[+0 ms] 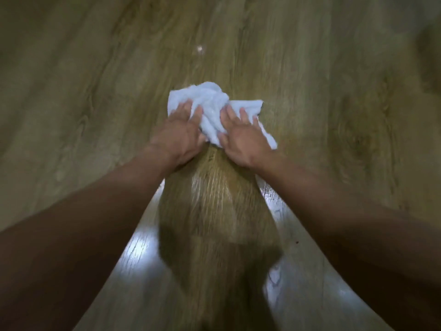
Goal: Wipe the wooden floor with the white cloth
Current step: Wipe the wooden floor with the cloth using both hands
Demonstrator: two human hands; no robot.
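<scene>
Closest to the camera, two bare forearms reach forward from the lower corners and converge toward the middle. Between them the wooden floor point(71, 91) carries bright glare patches and a glossy sheen with fine streaks, framing a darker shadow down the centre. The boards are olive-brown with long, swirling grain lines, smooth and flat. Further out, the left hand point(177, 137) lies palm down, fingers spread, flat on the near left part of the white cloth point(212, 103). Just beside it, the right hand point(243, 139) does the same on the near right part, fingers splayed and flat against the fabric. The cloth is soft, crumpled into folds, bunched up between the hands, resting on the floor at mid-frame. Beyond it, a small pale speck point(199, 48) sits on bare boards.
</scene>
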